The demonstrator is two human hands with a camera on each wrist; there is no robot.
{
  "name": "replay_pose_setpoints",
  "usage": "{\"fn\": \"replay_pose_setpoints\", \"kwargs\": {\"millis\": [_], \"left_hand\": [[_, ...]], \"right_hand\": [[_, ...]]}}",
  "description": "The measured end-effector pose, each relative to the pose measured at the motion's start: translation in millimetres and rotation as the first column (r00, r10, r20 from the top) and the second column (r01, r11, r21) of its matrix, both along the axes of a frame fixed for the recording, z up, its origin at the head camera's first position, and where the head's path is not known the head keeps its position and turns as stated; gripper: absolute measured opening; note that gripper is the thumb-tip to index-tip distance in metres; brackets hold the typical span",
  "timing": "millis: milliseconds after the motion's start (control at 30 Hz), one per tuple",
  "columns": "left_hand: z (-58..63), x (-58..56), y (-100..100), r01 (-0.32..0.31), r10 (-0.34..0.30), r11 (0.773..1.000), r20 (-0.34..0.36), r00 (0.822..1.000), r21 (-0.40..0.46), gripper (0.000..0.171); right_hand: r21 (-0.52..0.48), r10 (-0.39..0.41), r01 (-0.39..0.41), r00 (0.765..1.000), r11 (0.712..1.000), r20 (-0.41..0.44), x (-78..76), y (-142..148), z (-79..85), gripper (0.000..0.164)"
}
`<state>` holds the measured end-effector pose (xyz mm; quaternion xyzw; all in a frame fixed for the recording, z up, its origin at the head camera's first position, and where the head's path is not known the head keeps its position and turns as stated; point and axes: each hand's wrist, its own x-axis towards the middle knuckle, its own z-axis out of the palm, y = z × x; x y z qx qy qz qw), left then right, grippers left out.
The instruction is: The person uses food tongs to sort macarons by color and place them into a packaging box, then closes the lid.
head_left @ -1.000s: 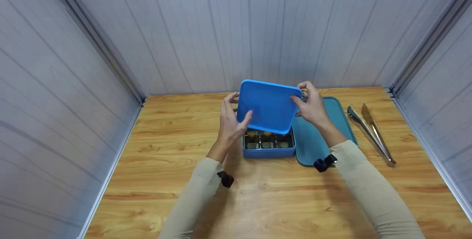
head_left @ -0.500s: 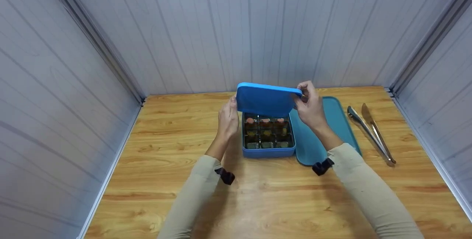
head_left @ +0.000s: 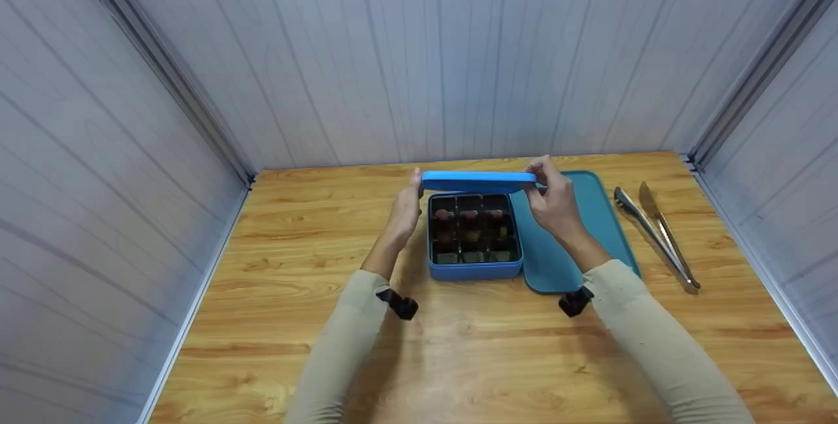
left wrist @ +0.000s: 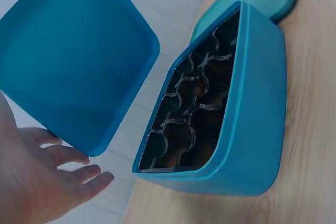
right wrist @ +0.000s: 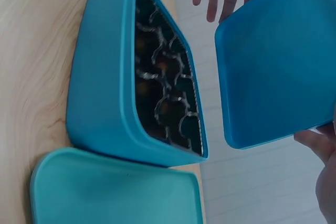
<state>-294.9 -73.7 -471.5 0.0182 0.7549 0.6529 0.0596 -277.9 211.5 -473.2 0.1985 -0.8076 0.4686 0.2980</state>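
Note:
A blue lid (head_left: 479, 180) is held tilted above the back edge of a blue box (head_left: 476, 271); its hollow underside shows in both wrist views. My right hand (head_left: 554, 199) pinches the lid's right edge between thumb and fingers. At the left edge, my left hand (head_left: 405, 211) supports the lid with straight fingers, plainly extended in the left wrist view. The box stands uncovered on the table, with a clear divider (left wrist: 195, 90) splitting it into compartments. Reddish, yellowish and pale pieces sit in its rows, dim in the lid's shadow.
A teal tray (head_left: 592, 228) lies against the box's right side. Tongs (head_left: 655, 234) and a knife-like utensil (head_left: 664, 224) lie farther right on the wooden table (head_left: 314, 247). Pale panel walls (head_left: 393, 51) enclose the table at the back and both sides.
The lid has tipped from facing the head camera to nearly edge-on, and it has come down a little behind the box. My left fingers went from gripping its edge to lying straight along it.

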Motion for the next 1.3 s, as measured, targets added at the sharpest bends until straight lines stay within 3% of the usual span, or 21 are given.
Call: {"fn": "replay_pose_setpoints", "kwargs": {"millis": [133, 267, 433, 533, 600, 700, 767, 833, 900, 1067, 1100, 1200, 1300], "left_hand": [[-7.5, -4.3, 2, 0.007, -0.011, 0.989, 0.03, 0.999, 0.146, 0.071], [-16.9, -6.6, 6, 0.016, -0.018, 0.973, 0.008, 1.0, 0.23, 0.074], [-29.8, -9.7, 6, 0.01, -0.003, 0.962, -0.024, 1.0, 0.274, 0.081], [-43.2, -15.1, 1, 0.034, -0.012, 0.967, -0.091, 0.996, 0.251, 0.083], [-74.0, -36.1, -5, 0.048, -0.019, 0.978, -0.142, 0.99, 0.201, 0.083], [-135.6, -79.4, -16, 0.075, -0.046, 0.987, -0.197, 0.979, 0.143, 0.083], [-172.9, -105.9, -21, 0.099, -0.075, 0.988, -0.198, 0.977, 0.115, 0.083], [-183.7, -110.3, -22, 0.118, -0.098, 0.987, -0.17, 0.981, 0.112, 0.086], [-166.8, -92.3, -19, 0.127, -0.113, 0.988, -0.151, 0.982, 0.088, 0.087], [-87.7, -23.4, -2, 0.114, -0.111, 0.993, -0.101, 0.989, 0.028, 0.087], [-77.8, -15.7, 1, 0.116, -0.114, 0.993, -0.087, 0.99, 0.028, 0.087], [-64.8, -6.5, 4, 0.104, -0.103, 0.995, -0.061, 0.993, 0.009, 0.086], [-66.2, -8.7, 3, 0.109, -0.108, 0.994, -0.049, 0.993, 0.013, 0.087]], "right_hand": [[-0.01, 0.069, -0.069, 0.998, 0.998, -0.005, 0.6, 5, -7.1, 0.008], [-0.023, 0.142, -0.142, 0.99, 0.99, 0.001, 2.2, 10, -15.6, 0.013], [0.012, 0.187, -0.187, 0.982, 0.982, -0.005, 6.0, 12, -30.8, 0.02], [0.033, 0.198, -0.198, 0.98, 0.98, -0.021, 8.3, 11, -40.8, 0.023], [0.043, 0.201, -0.2, 0.979, 0.979, -0.026, 9.7, 10, -47.4, 0.026], [0.04, 0.216, -0.216, 0.976, 0.976, -0.013, 12.0, 9, -56.3, 0.029], [0.039, 0.226, -0.227, 0.974, 0.973, 0.008, 13.8, 9, -61.7, 0.032], [0.039, 0.238, -0.24, 0.97, 0.97, 0.042, 15.7, 10, -66.6, 0.037], [0.045, 0.246, -0.249, 0.966, 0.967, 0.077, 18.0, 11, -71.3, 0.043], [0.055, 0.26, -0.271, 0.954, 0.961, 0.148, 22.6, 15, -80.6, 0.049], [0.057, 0.263, -0.274, 0.952, 0.96, 0.154, 22.8, 16, -81.9, 0.048], [0.05, 0.277, -0.288, 0.947, 0.956, 0.163, 23.5, 17, -84.0, 0.049], [0.028, 0.3, -0.309, 0.938, 0.951, 0.173, 23.8, 17, -84.8, 0.048]]}}
